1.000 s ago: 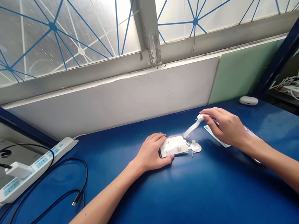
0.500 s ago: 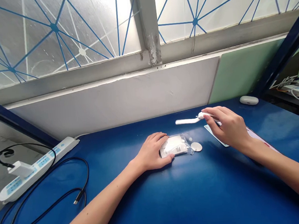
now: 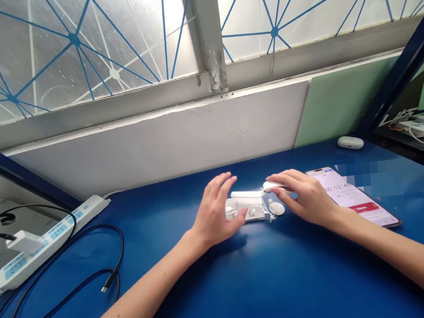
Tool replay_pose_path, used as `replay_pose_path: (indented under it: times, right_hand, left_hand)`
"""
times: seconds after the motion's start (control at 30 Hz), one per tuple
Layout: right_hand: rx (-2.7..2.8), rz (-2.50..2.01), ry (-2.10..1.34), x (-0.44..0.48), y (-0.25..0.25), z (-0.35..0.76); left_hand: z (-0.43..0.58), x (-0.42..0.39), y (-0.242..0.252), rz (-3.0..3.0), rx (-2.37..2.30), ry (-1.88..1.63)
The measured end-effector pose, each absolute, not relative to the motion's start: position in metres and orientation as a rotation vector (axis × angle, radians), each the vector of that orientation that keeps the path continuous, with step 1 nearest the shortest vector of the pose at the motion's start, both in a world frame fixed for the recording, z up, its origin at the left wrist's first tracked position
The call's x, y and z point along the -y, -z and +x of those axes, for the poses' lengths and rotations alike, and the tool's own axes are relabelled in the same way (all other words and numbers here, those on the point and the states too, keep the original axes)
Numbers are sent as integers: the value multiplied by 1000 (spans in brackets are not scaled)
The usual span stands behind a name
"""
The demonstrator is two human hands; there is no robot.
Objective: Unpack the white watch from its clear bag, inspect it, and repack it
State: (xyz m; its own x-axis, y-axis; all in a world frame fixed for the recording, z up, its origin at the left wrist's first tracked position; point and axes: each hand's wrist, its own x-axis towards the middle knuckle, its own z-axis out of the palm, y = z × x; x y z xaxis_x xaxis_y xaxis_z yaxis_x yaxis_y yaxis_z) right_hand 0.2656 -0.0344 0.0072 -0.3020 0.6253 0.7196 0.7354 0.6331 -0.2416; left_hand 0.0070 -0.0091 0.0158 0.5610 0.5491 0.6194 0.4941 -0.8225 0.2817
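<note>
bare forearms point(image 3: 154, 279), bare hands point(image 3: 213, 213)

Soft white light comes in through the big, cloudy glass window with blue lines point(image 3: 314, 14) and makes pale, shiny patches on the smooth blue table point(image 3: 240, 291). Dim, fuzzy shadows sit under the person's two bare arms point(image 3: 149, 290), and the thin, clear plastic bag point(image 3: 255, 213) has tiny bright glints. Little see-through squares smudge the spot by the flat phone with a glowing pale screen point(image 3: 350, 196), and the top right corner goes dark.
</note>
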Motion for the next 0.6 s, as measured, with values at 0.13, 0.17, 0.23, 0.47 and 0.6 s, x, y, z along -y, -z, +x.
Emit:
replay_pose_path:
  times: [0.13, 0.17, 0.23, 0.47, 0.6]
  right_hand:
    - [1986, -995, 20, 47, -13, 249]
    - [1954, -989, -17, 50, -16, 245]
    - [1873, -999, -82, 53, -24, 238]
    - [1788, -903, -802, 26, -78, 231]
    - [1781, -854, -1100, 3, -91, 228]
  left_hand:
    - [21, 24, -25, 2801, -791, -1060]
    - [24, 26, -27, 2804, -802, -1014]
    - [26, 29, -29, 2764, -819, -962]
    - [30, 36, -44, 2202, -815, -930]
    - [32, 37, -49, 1815, -827, -949]
